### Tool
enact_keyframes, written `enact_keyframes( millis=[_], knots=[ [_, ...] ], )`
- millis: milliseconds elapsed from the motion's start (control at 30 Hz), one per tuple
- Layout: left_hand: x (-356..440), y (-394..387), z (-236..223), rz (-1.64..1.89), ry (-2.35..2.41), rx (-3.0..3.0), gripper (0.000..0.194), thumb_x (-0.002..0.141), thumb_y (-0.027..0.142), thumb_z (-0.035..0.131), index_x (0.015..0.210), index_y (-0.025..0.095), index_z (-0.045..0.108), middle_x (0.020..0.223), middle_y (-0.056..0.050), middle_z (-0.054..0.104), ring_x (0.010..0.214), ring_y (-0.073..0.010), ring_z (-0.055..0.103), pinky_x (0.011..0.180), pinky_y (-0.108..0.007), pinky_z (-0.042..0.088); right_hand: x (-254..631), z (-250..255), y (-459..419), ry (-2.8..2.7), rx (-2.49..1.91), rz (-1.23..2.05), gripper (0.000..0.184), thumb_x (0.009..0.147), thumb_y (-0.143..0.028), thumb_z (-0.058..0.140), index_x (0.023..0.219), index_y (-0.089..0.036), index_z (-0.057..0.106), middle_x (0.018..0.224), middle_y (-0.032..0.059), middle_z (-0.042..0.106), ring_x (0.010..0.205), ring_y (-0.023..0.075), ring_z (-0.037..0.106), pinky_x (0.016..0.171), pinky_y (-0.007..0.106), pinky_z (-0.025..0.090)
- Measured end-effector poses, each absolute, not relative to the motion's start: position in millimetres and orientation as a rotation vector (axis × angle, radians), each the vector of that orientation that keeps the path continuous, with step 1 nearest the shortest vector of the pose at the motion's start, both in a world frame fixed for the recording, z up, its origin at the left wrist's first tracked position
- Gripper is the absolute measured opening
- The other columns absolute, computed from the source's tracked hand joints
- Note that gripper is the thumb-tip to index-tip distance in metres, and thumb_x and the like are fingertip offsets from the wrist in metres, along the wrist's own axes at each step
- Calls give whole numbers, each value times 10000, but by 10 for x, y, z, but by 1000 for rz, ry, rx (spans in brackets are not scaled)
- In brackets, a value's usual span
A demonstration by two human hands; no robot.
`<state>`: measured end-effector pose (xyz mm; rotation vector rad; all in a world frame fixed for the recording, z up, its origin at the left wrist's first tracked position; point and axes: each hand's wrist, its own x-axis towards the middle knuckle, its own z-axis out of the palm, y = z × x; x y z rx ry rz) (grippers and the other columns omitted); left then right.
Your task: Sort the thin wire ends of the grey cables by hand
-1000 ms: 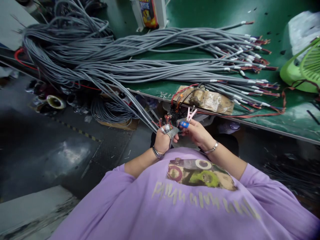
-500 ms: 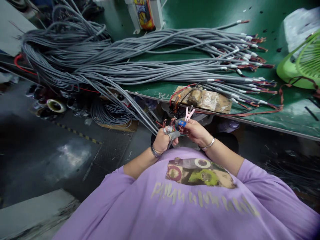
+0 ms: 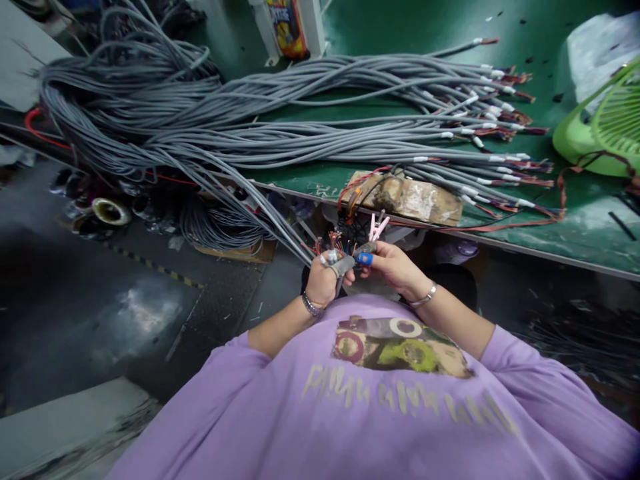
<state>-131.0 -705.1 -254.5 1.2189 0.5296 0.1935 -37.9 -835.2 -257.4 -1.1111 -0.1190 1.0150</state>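
Observation:
My left hand [image 3: 321, 283] is closed around the ends of several grey cables [image 3: 280, 223], which run down to it from the bench. A grey wrapping [image 3: 343, 267] covers its thumb. Thin coloured wires [image 3: 336, 241], mostly red and dark, fan out above the fist. Opposite, my right hand [image 3: 399, 268] has its thumb and forefinger pinched together beside these wires. Blue tape [image 3: 365, 259] is on the thumb, and something grey covers the fingertip above it. What lies between those fingertips is too small to make out.
Many grey cables [image 3: 320, 143] with white-banded, stripped ends lie along the green bench [image 3: 400, 27]. At its front edge are a taped wooden block [image 3: 425, 199] and a pink clothespin [image 3: 379, 228]. A green fan [image 3: 613, 127] stands right; a cable coil [image 3: 225, 227] sits below the bench.
My right hand has turned slightly, and its blue-taped thumb has dropped a little beside the wires. My left hand keeps its hold on the cables and has hardly moved.

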Motion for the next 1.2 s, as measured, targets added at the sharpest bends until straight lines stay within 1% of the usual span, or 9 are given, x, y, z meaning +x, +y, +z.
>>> enact_keyframes(
  millis=[167,300,433,633,767,867,933,1067,1200],
  knots=[
    [-1347,-7052,-2577,119,478,1289,330,686,412,779,583,143,619,495,-7,626,391,-91,538,400,-197,446,-436,-2576,-8280,-120,-1205,862,435,535,-450,904,697,-173,610,568,-49,587,480,69,483,481,219,407],
    [-1339,-7072,-2563,193,532,1273,314,673,418,776,623,152,617,494,4,622,393,-89,529,406,-200,447,-479,-2552,-8272,-33,-1166,860,434,511,-426,914,663,-175,595,547,-51,545,479,70,449,465,222,382],
    [-1310,-7078,-2537,289,598,1234,323,664,434,768,636,153,611,498,6,622,394,-91,537,402,-197,441,-495,-2551,-8294,2,-1128,889,417,508,-384,923,675,-173,604,584,-32,577,510,83,486,478,229,410],
    [-1296,-7058,-2531,359,670,1151,311,630,422,766,645,152,613,482,8,616,374,-90,523,380,-196,428,-422,-2572,-8347,104,-1050,902,367,541,-323,904,725,-187,616,616,-43,603,539,68,505,478,176,445],
    [-1308,-7056,-2544,337,652,1147,318,623,424,779,670,154,617,485,13,618,376,-95,528,377,-201,438,-389,-2528,-8373,81,-992,989,373,572,-387,885,797,-193,661,769,-15,669,620,88,579,533,210,537],
    [-1311,-7058,-2539,312,620,1159,331,630,435,782,656,154,609,487,9,619,376,-94,526,380,-202,438,-387,-2505,-8362,31,-997,1022,362,593,-381,880,817,-191,667,827,0,687,636,91,596,557,226,558],
    [-1313,-7059,-2534,291,598,1170,330,638,435,779,648,154,606,483,8,618,376,-93,524,382,-201,437,-382,-2513,-8340,13,-1024,1019,355,594,-367,885,799,-186,657,798,-3,680,607,83,582,549,228,557],
    [-1327,-7058,-2543,259,569,1178,322,640,424,784,662,157,608,490,8,627,376,-94,527,380,-198,437,-355,-2571,-8301,-15,-1062,1023,388,538,-371,915,743,-173,653,643,-41,608,541,63,529,517,204,530],
    [-1339,-7041,-2548,231,550,1171,358,624,450,799,648,157,596,493,0,634,366,-93,520,371,-199,430,-327,-2620,-8284,-24,-1014,1097,401,510,-361,933,724,-171,652,610,-48,595,536,58,519,533,197,507]
  ],
)
